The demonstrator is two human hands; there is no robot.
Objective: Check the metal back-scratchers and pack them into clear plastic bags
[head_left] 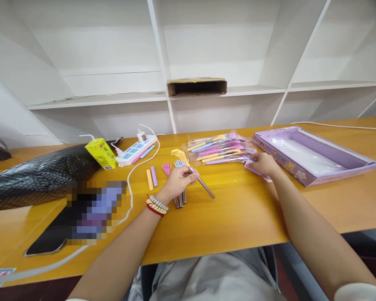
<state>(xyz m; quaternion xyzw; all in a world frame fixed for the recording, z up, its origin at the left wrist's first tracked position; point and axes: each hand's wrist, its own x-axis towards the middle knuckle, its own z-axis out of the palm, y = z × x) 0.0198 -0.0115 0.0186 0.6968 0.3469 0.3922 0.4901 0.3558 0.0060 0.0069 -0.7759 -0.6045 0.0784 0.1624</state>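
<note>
My left hand (177,183) is closed around the metal rod of a back scratcher (206,187), whose yellow claw-shaped head points up and away. Beneath that hand lie more scratchers with metal rods, one with a pink head (166,168) and one with a blue head (178,163). A yellow handle (149,179) and a purple handle (154,176) lie left of them. My right hand (263,164) pinches a purple-edged piece (253,168), perhaps a packet or card, partly hidden by the fingers. Beside it is a pile of bagged scratchers (219,149) in several colours.
An open purple box (329,179) stands at the right. On the left are a power strip (134,151) with a trailing white cable, a yellow drink carton (100,153), a black wrapped bundle (50,171) and a phone-like screen (97,213). A cardboard box (196,80) sits on the shelf.
</note>
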